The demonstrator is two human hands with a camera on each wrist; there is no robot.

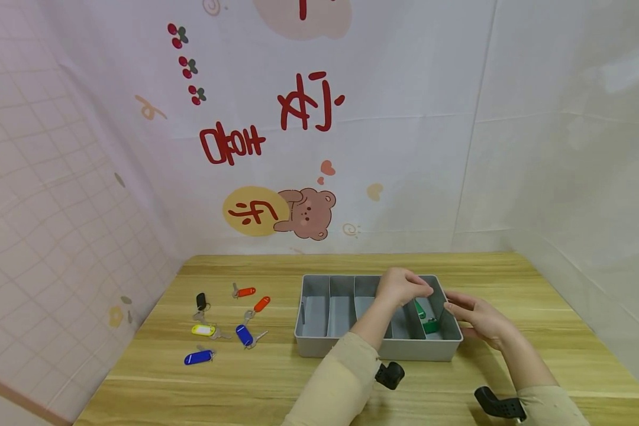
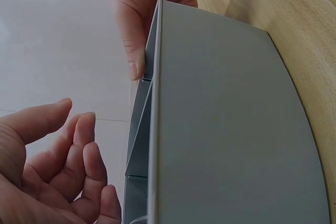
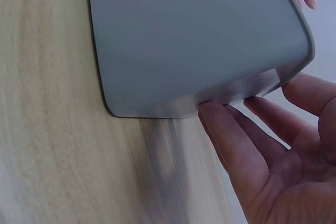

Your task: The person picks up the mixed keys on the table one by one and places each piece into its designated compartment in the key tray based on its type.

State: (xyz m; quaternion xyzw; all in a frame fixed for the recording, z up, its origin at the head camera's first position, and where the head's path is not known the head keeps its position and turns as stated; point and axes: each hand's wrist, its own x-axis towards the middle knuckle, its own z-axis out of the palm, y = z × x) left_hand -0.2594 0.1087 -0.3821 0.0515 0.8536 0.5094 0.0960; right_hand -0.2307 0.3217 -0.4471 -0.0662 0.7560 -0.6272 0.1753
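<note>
A grey divided box (image 1: 375,349) stands on the wooden table. Green key tags (image 1: 430,325) lie in its rightmost compartment. My left hand (image 1: 402,287) hovers over the box's right part, its fingers loosely bent. In the left wrist view, thumb and fingertips of that left hand (image 2: 58,166) are apart, with nothing between them. At the box's right end is my right hand (image 1: 479,319). The right wrist view shows the fingertips of this right hand (image 3: 273,156) touching the end wall from outside, fingers fairly straight, thumb by the rim.
Left of the box lie keys with tags: a black tag (image 1: 200,301), a yellow tag (image 1: 203,330), blue tags (image 1: 244,335) and orange-red tags (image 1: 262,304). A printed white cloth (image 1: 404,148) hangs behind the wooden table (image 1: 234,384).
</note>
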